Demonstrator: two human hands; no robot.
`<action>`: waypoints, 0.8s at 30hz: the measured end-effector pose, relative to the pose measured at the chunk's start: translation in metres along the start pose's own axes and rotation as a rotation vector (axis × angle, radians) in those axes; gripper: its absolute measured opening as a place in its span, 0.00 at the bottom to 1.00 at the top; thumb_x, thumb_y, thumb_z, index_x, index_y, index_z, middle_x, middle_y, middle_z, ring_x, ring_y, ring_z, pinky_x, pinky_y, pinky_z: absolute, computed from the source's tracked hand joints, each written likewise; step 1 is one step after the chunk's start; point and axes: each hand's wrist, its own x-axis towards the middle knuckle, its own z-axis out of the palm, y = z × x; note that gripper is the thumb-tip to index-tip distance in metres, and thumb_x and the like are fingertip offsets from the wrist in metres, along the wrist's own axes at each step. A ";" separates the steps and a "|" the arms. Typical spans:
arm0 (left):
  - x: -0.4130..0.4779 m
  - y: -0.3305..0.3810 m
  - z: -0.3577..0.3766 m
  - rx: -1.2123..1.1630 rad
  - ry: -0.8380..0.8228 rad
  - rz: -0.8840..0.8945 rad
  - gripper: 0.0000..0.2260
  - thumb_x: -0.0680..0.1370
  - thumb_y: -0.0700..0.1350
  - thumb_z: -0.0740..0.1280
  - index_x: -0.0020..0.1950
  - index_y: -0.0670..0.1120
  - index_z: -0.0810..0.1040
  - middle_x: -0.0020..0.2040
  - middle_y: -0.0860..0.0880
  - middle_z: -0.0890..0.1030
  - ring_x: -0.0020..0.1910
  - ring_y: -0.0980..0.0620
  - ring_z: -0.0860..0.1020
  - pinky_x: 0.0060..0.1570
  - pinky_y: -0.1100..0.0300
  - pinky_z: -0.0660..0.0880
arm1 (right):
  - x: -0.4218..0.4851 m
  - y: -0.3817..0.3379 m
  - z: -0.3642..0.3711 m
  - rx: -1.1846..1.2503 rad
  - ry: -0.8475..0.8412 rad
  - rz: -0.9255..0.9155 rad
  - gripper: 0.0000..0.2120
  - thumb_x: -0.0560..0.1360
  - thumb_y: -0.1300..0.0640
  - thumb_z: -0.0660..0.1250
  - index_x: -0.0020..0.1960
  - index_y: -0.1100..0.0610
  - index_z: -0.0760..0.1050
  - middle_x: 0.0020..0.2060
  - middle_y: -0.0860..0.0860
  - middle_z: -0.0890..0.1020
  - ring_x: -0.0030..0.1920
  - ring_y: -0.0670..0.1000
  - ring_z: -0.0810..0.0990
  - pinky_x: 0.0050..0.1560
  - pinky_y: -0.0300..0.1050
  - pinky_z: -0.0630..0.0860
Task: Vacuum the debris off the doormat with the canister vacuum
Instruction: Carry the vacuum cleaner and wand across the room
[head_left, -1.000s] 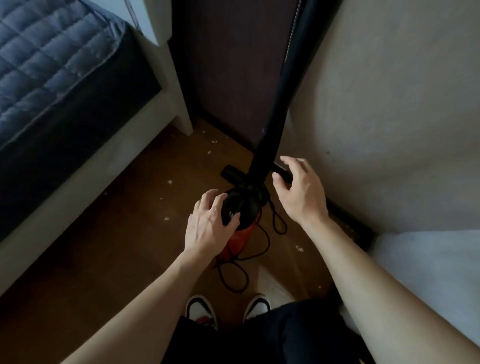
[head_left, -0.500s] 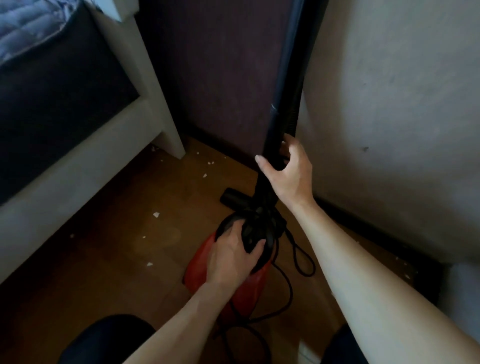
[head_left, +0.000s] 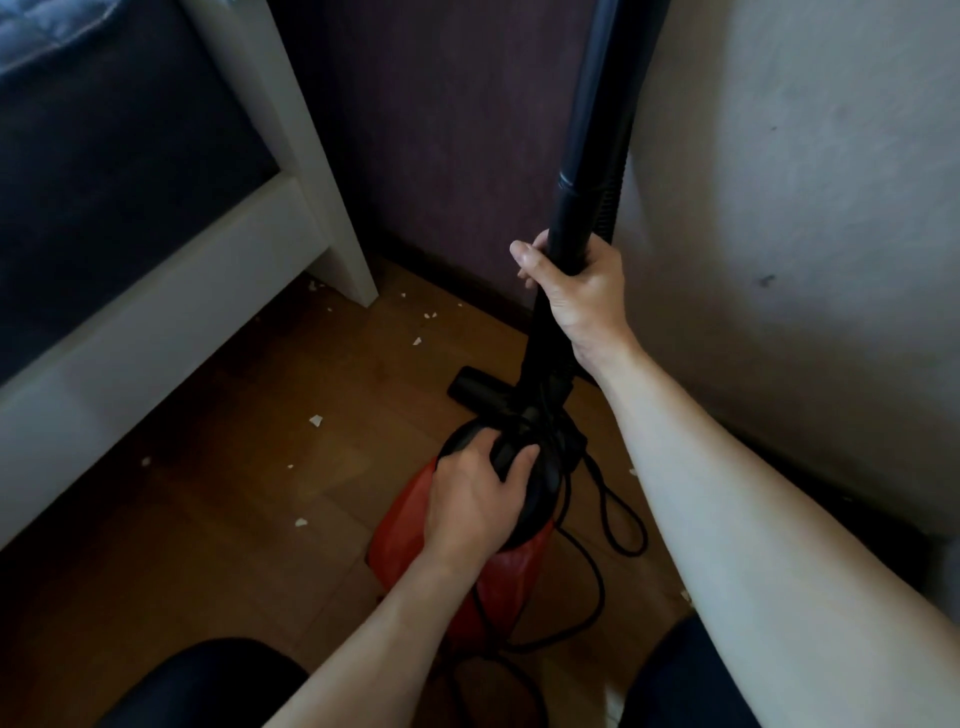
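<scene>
A red canister vacuum with a black top stands upright on the wooden floor in front of me. My left hand grips the black handle on its top. My right hand is wrapped around the black wand, which rises out of the top of the frame. The black floor nozzle rests on the floor behind the canister. A black power cord loops on the floor to the right. Small white scraps of debris lie scattered on the floor. No doormat is in view.
A white bed frame with a dark mattress fills the left side, its leg close to the debris. A dark door stands behind the vacuum and a pale wall runs along the right. My knees show at the bottom.
My right hand has closed fully around the wand a little higher up. My left hand has settled onto the canister's handle. My head has dropped lower and closer to the vacuum.
</scene>
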 end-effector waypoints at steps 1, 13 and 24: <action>0.000 0.000 -0.001 -0.037 -0.021 -0.012 0.15 0.80 0.57 0.65 0.60 0.49 0.80 0.41 0.54 0.83 0.36 0.57 0.82 0.36 0.63 0.80 | 0.000 0.000 0.001 0.006 -0.003 -0.002 0.10 0.75 0.62 0.76 0.43 0.68 0.78 0.34 0.51 0.80 0.36 0.47 0.80 0.45 0.43 0.79; -0.001 -0.004 -0.005 -0.073 -0.076 -0.017 0.15 0.80 0.57 0.66 0.59 0.48 0.81 0.44 0.54 0.83 0.39 0.59 0.81 0.33 0.69 0.77 | -0.008 -0.003 0.008 0.001 0.005 -0.053 0.13 0.75 0.61 0.76 0.42 0.70 0.77 0.32 0.52 0.79 0.34 0.49 0.79 0.41 0.44 0.79; -0.010 0.003 -0.024 -0.089 -0.062 -0.001 0.16 0.79 0.59 0.66 0.57 0.48 0.81 0.44 0.54 0.83 0.40 0.58 0.82 0.37 0.59 0.82 | -0.013 -0.026 0.014 -0.037 0.019 -0.144 0.11 0.75 0.61 0.76 0.42 0.67 0.76 0.34 0.57 0.79 0.34 0.52 0.79 0.42 0.45 0.79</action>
